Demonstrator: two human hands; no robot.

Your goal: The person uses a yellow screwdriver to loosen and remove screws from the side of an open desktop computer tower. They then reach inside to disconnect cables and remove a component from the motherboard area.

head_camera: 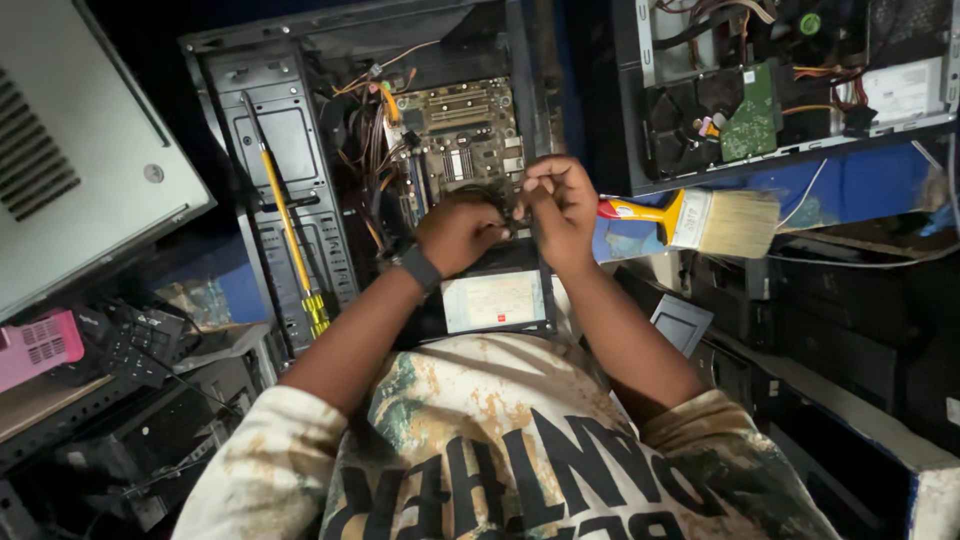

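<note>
Fingers of the right hand [562,205] are pinched together at the fingertips over a small dark part at the lower edge of the motherboard [462,135]; what exactly they pinch is too small and dark to tell. Fingers of the left hand [458,232] are curled inward, knuckles up, touching the same dark spot just beside the right hand; whether they grasp anything cannot be told. A dark wristband [420,267] sits on the left wrist.

Both hands work inside an open desktop computer case [290,170] lying on its side. The motherboard is mounted in the upper middle of the case, with bundles of coloured cables [372,130] to its left. Directly below the hands is a black power supply unit [495,300] bearing a pale label. A long yellow-shafted screwdriver [285,225] rests on the metal drive bay at the left of the case.

To the right of the hands, a paintbrush [705,220] with a yellow-and-red handle and pale bristles lies on a blue surface. Above it stands a second open computer case [790,90] showing a green circuit board. A grey case panel [80,150] fills the upper left; a black keyboard [135,340] and a pink object [38,345] lie at the lower left.
</note>
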